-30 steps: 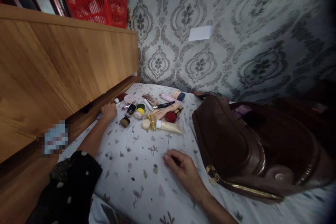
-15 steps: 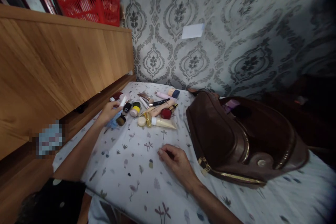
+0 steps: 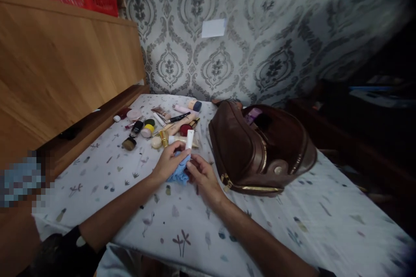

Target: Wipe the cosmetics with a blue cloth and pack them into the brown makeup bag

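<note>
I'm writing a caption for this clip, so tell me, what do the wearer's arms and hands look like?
The left hand and right hand are ungloved, with no ring or watch visible. Both forearms are bare. The left sleeve is black with a pale spot near its hem; only a dark sliver of the right sleeve shows.

Brown bag (image 3: 232, 147), gold zip (image 3: 256, 189); left of it, white tube (image 3: 189, 139), blue cloth (image 3: 180, 174); under it, white flamingo-print cover (image 3: 208, 216); behind it, grey patterned wallpaper (image 3: 216, 62).
</note>
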### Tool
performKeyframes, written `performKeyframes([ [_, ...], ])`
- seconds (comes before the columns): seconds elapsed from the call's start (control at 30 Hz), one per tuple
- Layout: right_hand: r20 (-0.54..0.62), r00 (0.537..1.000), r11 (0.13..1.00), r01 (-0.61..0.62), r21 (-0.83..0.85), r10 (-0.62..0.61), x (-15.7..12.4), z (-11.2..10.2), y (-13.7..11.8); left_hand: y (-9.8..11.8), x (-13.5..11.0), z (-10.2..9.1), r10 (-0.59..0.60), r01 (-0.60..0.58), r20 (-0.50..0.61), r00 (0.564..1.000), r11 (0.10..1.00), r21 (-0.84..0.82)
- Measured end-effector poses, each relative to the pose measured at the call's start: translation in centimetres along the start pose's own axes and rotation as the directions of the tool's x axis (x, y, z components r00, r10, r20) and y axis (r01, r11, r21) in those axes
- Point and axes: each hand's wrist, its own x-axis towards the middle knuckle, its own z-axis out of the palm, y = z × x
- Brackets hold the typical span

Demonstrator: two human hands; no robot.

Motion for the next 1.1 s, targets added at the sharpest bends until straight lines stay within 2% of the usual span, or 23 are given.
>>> performKeyframes([
  [0.1,-0.055,0.998,1.0,0.019,0.009,-0.018,0.2,-0.2,0.1,-0.2,-0.1,-0.3,0.061,-0.064,0.029,0.998,0.988,0.137],
  [0.27,-0.12,0.987,0.994,0.105,-0.029,-0.108,0.5,-0.5,0.0,-0.1,-0.9,-1.0,0.002,-0.049,0.191,0.982,0.968,0.246],
  [0.33,-0.135,0.981,0.989,0.134,-0.06,-0.141,0.7,-0.5,-0.1,0.0,-1.2,-1.0,-0.018,-0.055,0.208,0.978,0.939,0.339],
  [0.4,-0.127,0.98,0.984,0.142,-0.111,-0.156,0.7,-0.6,-0.2,0.1,-1.5,-0.9,-0.02,-0.045,0.166,0.986,0.924,0.379],
  [0.53,-0.098,0.98,0.951,0.139,-0.276,-0.172,0.5,-0.5,-0.3,0.1,-1.7,-0.6,0.047,-0.052,0.027,0.999,0.968,0.245],
  [0.63,-0.071,0.971,0.854,0.163,-0.494,-0.226,0.0,-0.4,-0.2,-0.3,-1.5,-0.5,0.06,-0.063,0.022,0.998,0.979,0.192],
  [0.7,-0.041,0.965,0.77,0.179,-0.613,-0.257,-0.4,-0.3,-0.1,-0.6,-1.2,-0.7,0.026,-0.027,0.01,1.0,0.99,0.141],
  [0.77,-0.005,0.967,0.72,0.187,-0.669,-0.256,-0.7,-0.3,-0.2,-0.8,-0.7,-1.0,-0.048,0.048,-0.029,0.998,0.999,0.012],
  [0.83,0.028,0.97,0.697,0.193,-0.691,-0.242,-0.9,-0.2,-0.4,-0.9,0.0,-1.5,-0.12,0.106,-0.087,0.989,0.983,-0.15],
  [0.93,0.042,0.974,0.685,0.188,-0.704,-0.224,-1.1,0.0,-0.6,-0.7,0.9,-2.5,-0.154,0.09,-0.214,0.964,0.955,-0.284],
  [1.0,0.026,0.978,0.706,0.167,-0.688,-0.206,-1.1,0.0,-0.7,-0.4,1.0,-3.2,-0.103,0.027,-0.329,0.939,0.973,-0.23],
  [1.07,-0.013,0.985,0.751,0.121,-0.649,-0.17,-1.0,0.0,-0.6,0.0,0.6,-3.5,0.03,-0.049,-0.424,0.905,0.998,-0.033],
  [1.1,-0.034,0.989,0.781,0.09,-0.618,-0.141,-0.8,-0.1,-0.5,0.2,0.3,-3.5,0.123,-0.09,-0.421,0.899,0.991,0.097],
])
